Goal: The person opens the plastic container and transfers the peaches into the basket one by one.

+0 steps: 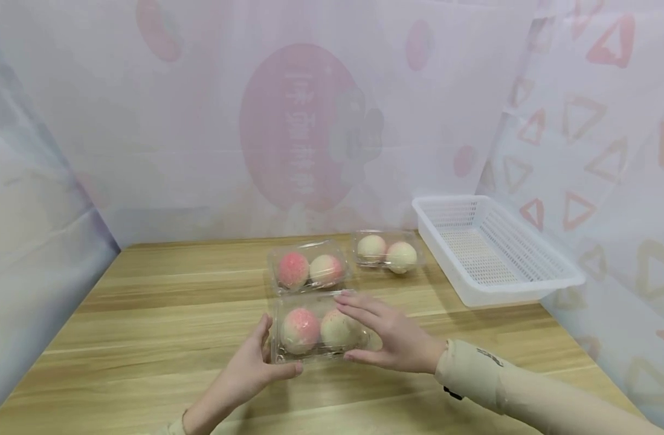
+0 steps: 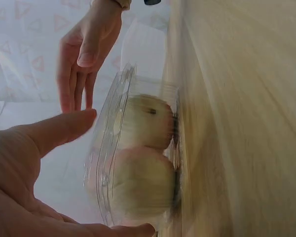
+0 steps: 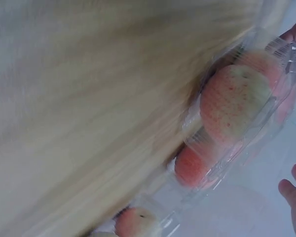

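Observation:
Nearest me on the wooden table [image 1: 147, 314] lies a clear plastic clamshell box [image 1: 316, 329] with two pink-and-cream peaches in it. My left hand [image 1: 277, 349] cups its left end, fingers by the side and thumb along the front edge. My right hand [image 1: 364, 329] hovers at its right end, fingers straight over the lid. In the left wrist view the box [image 2: 138, 153] is blurred, the left thumb [image 2: 64, 128] reaches toward it, and the right hand [image 2: 81, 74] stays apart. The right wrist view shows the box [image 3: 237, 103] and the right fingertips [image 3: 293, 190] clear of it.
Two more clamshell boxes of peaches sit behind, one in the middle [image 1: 309, 269] and one farther right [image 1: 387, 251]. A white perforated basket [image 1: 527, 293] stands at the back right. Printed translucent sheets wall in the table on three sides.

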The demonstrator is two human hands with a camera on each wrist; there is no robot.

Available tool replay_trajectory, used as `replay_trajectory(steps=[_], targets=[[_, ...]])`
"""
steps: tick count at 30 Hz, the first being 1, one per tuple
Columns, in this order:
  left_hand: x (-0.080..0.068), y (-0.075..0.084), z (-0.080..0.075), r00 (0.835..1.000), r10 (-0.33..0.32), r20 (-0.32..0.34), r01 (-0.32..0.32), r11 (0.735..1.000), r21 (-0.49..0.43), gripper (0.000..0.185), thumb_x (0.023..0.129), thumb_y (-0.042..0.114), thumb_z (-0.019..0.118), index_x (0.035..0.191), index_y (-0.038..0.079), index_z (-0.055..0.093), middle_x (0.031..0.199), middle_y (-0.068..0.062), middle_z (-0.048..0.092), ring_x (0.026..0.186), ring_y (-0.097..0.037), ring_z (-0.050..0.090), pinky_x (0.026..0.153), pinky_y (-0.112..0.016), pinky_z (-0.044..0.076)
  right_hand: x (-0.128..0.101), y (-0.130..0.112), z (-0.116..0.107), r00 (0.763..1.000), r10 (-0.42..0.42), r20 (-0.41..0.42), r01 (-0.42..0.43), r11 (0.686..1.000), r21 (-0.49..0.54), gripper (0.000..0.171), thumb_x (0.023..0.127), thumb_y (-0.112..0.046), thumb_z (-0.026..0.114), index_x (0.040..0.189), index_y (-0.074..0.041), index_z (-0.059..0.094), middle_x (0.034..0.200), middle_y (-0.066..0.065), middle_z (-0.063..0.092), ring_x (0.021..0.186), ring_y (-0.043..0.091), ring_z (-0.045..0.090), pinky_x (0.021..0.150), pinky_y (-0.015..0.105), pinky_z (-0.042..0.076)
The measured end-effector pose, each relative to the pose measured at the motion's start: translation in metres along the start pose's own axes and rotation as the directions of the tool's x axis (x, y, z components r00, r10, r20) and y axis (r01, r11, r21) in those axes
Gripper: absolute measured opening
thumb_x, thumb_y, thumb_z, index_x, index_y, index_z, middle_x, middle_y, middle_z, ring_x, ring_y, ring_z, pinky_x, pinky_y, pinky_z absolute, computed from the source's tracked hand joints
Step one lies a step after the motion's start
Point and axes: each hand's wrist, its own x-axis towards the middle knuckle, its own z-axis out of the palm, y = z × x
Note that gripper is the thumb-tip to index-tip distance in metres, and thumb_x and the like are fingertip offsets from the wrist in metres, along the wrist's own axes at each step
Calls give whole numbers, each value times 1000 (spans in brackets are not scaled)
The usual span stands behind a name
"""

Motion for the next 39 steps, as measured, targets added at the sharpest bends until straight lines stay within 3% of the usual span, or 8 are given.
replay_trajectory(steps=[5,11,17,26,39], targets=[[-1,1,9,998,53,-37,-53,999,-8,115,69,12,89,154,-3,13,147,-28,39,128,-42,46,105,-54,38,6,2,3,995,-84,63,88,994,-68,79,90,-42,71,147,1,39,154,14,35,137,36,37,113,44,32],[-4,4,14,997,-3,-75,8,998,65,126,68,20,91,152,-9,2,152,-31,27,132,-48,37,107,-64,29,10,7,9,987,-106,122,116,990,-79,81,91,-44,68,148,4,36,156,15,32,139,37,33,113,48,29],[-3,3,16,997,6,-71,-2,999,47,121,69,18,90,152,-9,6,149,-32,31,130,-46,41,105,-61,35,12,11,18,981,-99,165,116,989,-95,83,93,-46,66,150,4,32,158,15,27,141,37,29,111,54,30],[-6,4,17,998,-26,-59,29,998,48,126,71,20,89,150,-12,-5,152,-36,17,137,-49,26,109,-60,24,13,14,27,971,-104,218,137,980,-142,80,95,-48,62,147,7,36,156,18,31,141,37,29,114,49,28],[-1,0,18,997,-14,-76,19,997,70,128,68,20,90,152,-9,-2,152,-33,25,137,-46,30,111,-61,20,11,22,31,966,-78,247,105,989,-100,76,97,-46,58,147,7,36,154,22,32,142,36,28,114,47,28]])
